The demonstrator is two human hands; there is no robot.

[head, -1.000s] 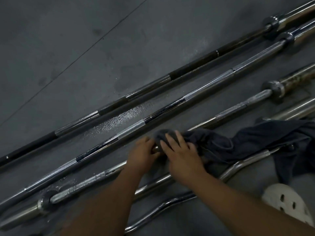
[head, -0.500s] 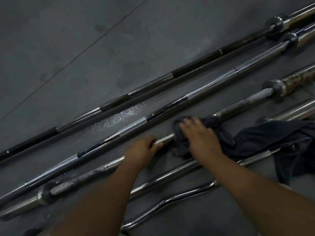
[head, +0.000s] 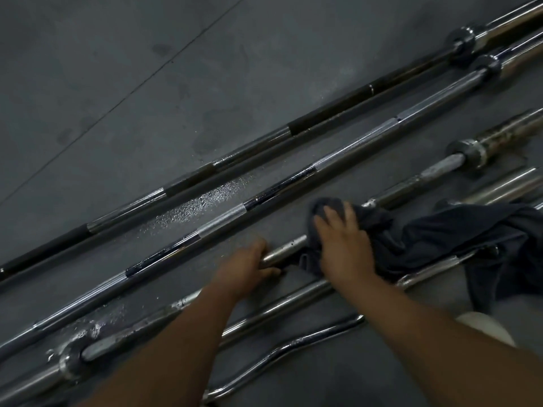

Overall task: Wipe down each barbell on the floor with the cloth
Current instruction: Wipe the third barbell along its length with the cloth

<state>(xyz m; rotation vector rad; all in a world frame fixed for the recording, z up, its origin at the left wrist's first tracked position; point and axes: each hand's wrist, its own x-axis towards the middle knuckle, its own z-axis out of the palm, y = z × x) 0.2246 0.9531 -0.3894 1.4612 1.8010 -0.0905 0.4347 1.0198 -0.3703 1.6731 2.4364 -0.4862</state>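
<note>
The right hand [head: 342, 245] presses the dark cloth [head: 440, 239] on the third barbell [head: 411, 184], mid-frame, with its fingers spread flat. The left hand [head: 244, 267] curls round that bar to hold it. Next, probably, slide the cloth up the bar.

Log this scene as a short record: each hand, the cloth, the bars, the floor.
left hand: grips third bar
right hand: presses cloth onto third bar
cloth: dark, draped over third bar and nearer bars
curl bar: nearest, untouched
floor: grey, wet patch between the two farthest bars
</note>
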